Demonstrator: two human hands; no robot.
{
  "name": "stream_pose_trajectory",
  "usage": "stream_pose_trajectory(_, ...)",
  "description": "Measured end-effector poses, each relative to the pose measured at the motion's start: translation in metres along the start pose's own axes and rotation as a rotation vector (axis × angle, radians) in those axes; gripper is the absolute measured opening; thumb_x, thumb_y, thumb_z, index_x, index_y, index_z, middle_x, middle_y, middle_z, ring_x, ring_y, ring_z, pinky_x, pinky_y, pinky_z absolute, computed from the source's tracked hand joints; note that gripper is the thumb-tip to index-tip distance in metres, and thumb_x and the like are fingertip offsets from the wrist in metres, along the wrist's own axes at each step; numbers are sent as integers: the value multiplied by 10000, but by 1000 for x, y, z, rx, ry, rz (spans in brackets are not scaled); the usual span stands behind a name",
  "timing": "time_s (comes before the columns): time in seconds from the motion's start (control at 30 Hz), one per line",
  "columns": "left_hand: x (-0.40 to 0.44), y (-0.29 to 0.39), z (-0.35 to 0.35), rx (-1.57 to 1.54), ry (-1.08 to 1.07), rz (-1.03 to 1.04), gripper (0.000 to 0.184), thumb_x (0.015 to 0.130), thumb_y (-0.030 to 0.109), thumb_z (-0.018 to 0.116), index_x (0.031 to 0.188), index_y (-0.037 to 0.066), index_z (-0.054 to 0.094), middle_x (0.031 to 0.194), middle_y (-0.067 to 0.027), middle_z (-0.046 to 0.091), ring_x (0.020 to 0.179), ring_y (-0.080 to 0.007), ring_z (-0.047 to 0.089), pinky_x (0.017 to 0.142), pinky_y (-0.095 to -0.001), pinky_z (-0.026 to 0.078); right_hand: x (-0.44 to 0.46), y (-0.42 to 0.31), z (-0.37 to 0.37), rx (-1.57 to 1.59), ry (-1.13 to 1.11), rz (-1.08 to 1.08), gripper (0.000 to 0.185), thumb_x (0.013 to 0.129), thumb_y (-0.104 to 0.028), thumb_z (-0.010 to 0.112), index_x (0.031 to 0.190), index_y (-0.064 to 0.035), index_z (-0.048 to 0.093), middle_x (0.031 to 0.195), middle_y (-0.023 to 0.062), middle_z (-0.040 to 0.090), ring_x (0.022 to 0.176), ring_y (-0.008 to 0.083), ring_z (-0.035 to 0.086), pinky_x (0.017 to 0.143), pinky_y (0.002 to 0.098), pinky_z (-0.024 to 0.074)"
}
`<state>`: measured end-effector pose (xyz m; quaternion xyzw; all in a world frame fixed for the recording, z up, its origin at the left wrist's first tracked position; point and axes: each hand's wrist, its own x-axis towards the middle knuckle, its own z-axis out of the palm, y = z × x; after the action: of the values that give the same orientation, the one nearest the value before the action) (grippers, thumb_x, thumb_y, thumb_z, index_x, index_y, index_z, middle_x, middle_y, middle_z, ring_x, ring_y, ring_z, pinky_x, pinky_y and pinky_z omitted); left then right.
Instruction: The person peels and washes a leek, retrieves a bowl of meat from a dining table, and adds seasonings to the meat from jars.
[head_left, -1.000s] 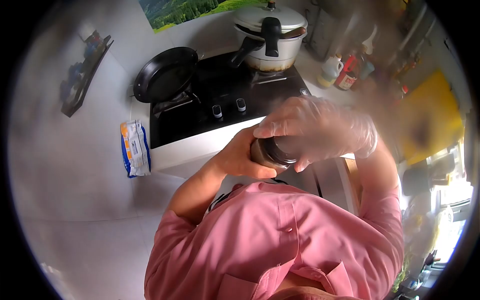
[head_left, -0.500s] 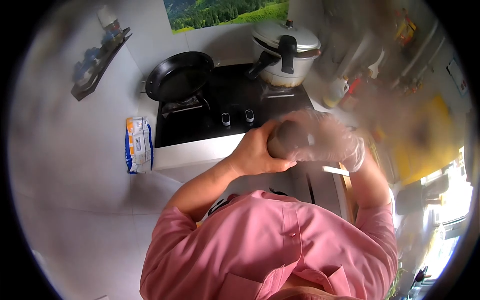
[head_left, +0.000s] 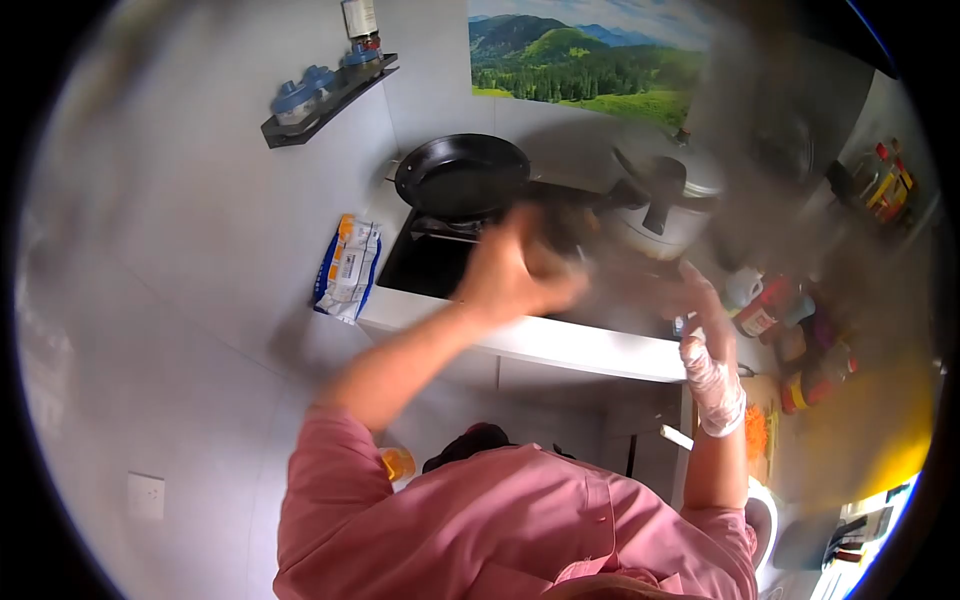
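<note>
Bare and blurred by motion, my left hand is raised over the front of the black stove, its fingers wrapped round a dark jar. My right hand, in a clear plastic glove, is held up to the right of the jar, apart from it. Its fingers are partly lost in haze and blur, so whether it holds anything is unclear. A black frying pan rests on the left burner. Behind my hands stands a silver pressure cooker with black handles.
A blue and white packet lies at the counter's left end. Bottles stand to the right of the stove, near a board with orange shreds. A wall shelf holds jars. A white handle juts out near my right forearm.
My hands have moved apart. The left has gone up toward the pan with the jar, and the gloved right has let go of it. The view has shifted.
</note>
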<state>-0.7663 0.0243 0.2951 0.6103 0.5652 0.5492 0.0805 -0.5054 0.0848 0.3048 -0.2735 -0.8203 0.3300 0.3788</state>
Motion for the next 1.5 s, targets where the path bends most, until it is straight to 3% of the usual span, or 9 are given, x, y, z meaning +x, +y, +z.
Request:
stream_pose_trajectory(0.13,104,-24,-80,-142,223,-120,686,591,376,834,1082,5,531,979,-132,627,886,-215,622,804,-348,514,-13,24,12,-31,58,39,720,824,-551,611,1274,0,502,1026,125,632,845,188,594,733,297,455)
stream_pose_trajectory(0.3,255,-112,-220,279,442,-55,755,565,394,847,1086,-57,539,1030,-178,643,912,-256,654,796,-347,536,-11,47,33,-29,169,153,528,853,-346,626,1221,21,535,994,124,643,807,172,600,699,289,479)
stream_pose_trajectory(0.47,338,-202,-312,535,424,-293,876,557,418,821,1170,-113,489,1140,-240,601,1019,-305,624,863,-349,510,5,71,60,22,351,243,493,864,-349,616,1188,18,562,958,106,643,769,152,583,702,286,474)
stream_pose_trajectory(0.63,346,-201,-303,754,354,-489,914,590,309,793,1258,-130,349,1170,-261,573,1060,-334,600,905,-365,484,33,82,86,110,475,277,440,865,-341,639,1147,-7,590,973,118,652,788,171,601,716,300,489)
stream_pose_trajectory(0.8,390,-318,-365,689,158,-556,918,590,286,783,1294,-104,340,1197,-276,554,1115,-344,567,946,-372,453,53,87,92,124,493,252,411,868,-318,648,1139,-14,593,998,126,652,797,179,605,730,303,494)
stream_pose_trajectory(0.9,352,-235,-322,985,61,-547,884,588,323,774,1279,-87,404,1206,-262,560,1114,-331,572,943,-362,454,64,89,93,118,486,224,412,870,-324,650,1137,-16,594,1000,126,652,807,180,609,736,303,493)
stream_pose_trajectory(1.27,347,-231,-312,1322,-201,-707,733,586,546,767,1104,41,653,1151,-149,639,1057,-276,616,875,-362,464,63,92,91,73,473,260,465,889,-365,621,1166,5,575,981,107,620,824,157,573,762,283,473)
stream_pose_trajectory(1.37,362,-202,-301,1196,-54,-652,760,618,656,714,1060,39,671,1111,-154,655,1016,-285,633,855,-374,480,61,88,89,32,506,249,360,897,-294,603,1109,-3,596,961,125,652,795,184,615,701,307,505)
stream_pose_trajectory(1.5,441,-306,-343,762,350,-420,813,624,665,704,1039,-32,654,1097,-200,643,1023,-331,622,885,-402,474,62,80,95,2,563,262,338,902,-272,595,1100,3,599,938,125,651,782,191,615,688,304,506)
